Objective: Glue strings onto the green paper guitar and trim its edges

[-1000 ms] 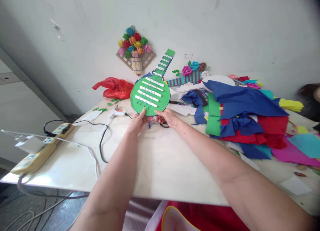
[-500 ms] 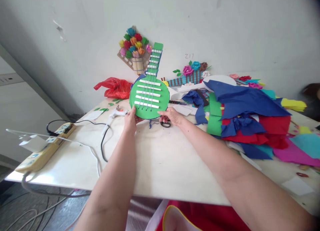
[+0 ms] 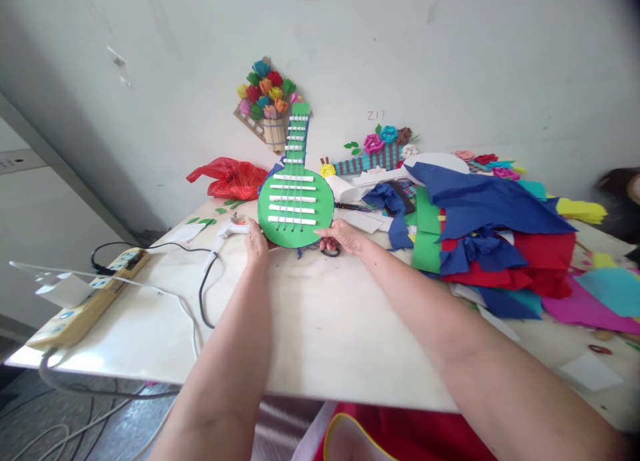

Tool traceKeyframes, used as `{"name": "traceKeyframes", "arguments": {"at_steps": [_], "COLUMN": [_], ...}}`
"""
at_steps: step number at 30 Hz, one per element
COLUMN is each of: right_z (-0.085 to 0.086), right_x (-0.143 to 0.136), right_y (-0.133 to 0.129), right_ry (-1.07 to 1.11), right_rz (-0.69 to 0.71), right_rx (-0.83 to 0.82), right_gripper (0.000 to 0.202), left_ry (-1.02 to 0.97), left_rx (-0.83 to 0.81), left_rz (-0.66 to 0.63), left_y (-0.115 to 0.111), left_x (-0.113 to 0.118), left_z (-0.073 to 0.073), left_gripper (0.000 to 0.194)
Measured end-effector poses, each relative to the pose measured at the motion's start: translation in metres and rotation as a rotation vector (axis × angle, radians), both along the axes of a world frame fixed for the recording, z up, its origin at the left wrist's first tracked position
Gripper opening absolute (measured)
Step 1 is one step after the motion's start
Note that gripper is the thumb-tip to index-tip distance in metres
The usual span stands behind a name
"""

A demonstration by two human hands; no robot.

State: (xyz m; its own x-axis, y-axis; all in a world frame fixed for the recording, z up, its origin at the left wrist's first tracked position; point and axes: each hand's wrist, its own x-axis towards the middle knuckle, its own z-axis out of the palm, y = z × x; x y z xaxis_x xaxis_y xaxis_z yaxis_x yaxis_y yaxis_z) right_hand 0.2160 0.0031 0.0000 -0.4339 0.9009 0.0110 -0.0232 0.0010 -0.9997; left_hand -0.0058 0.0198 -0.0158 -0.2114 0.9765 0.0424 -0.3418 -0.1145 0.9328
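Observation:
A green paper lute point(image 3: 296, 211) with a round body, white strips across it and thin blue strings stands nearly upright over the table. My left hand point(image 3: 257, 242) is closed at its lower left edge, the fingers partly hidden behind it. On the lower right edge, my right hand point(image 3: 344, 237) pinches the body, thumb in front and fingers curled behind. Black scissor handles point(image 3: 330, 252) show just below my right fingers. A white glue gun point(image 3: 233, 230) lies beside my left hand.
Blue cloth-like paper point(image 3: 493, 198) and other coloured sheets heap up at the right. A yellow power strip point(image 3: 87, 298) with cables lies at the left edge. Behind are a red plastic bag point(image 3: 233, 180) and a paper-flower basket point(image 3: 274, 133) against the wall.
The lute has tilted from leaning right to nearly upright, its neck moving left and down. My left hand has shifted to the side of its edge; my right hand keeps its hold.

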Motion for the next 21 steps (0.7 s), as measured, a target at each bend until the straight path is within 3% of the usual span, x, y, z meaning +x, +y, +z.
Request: {"name": "traceKeyframes", "arguments": {"at_steps": [2, 5, 16, 21], "right_z": [-0.001, -0.002, 0.000, 0.000], "right_x": [0.003, 0.007, 0.012, 0.013], "right_y": [0.002, 0.005, 0.007, 0.008], "right_ry": [-0.001, -0.007, -0.039, -0.025], "right_rz": [0.007, 0.028, 0.017, 0.026], "right_rx": [0.012, 0.032, 0.023, 0.016], "right_gripper": [0.026, 0.026, 0.026, 0.028], "left_ry": [-0.006, 0.001, 0.042, -0.010], "left_rx": [-0.118, -0.151, -0.054, -0.001], "left_rz": [0.202, 0.265, 0.255, 0.277], "left_y": [-0.005, -0.009, -0.008, -0.009], "left_x": [0.003, 0.004, -0.001, 0.001], "left_z": [0.007, 0.015, 0.012, 0.011], "left_gripper": [0.060, 0.063, 0.057, 0.037]}}
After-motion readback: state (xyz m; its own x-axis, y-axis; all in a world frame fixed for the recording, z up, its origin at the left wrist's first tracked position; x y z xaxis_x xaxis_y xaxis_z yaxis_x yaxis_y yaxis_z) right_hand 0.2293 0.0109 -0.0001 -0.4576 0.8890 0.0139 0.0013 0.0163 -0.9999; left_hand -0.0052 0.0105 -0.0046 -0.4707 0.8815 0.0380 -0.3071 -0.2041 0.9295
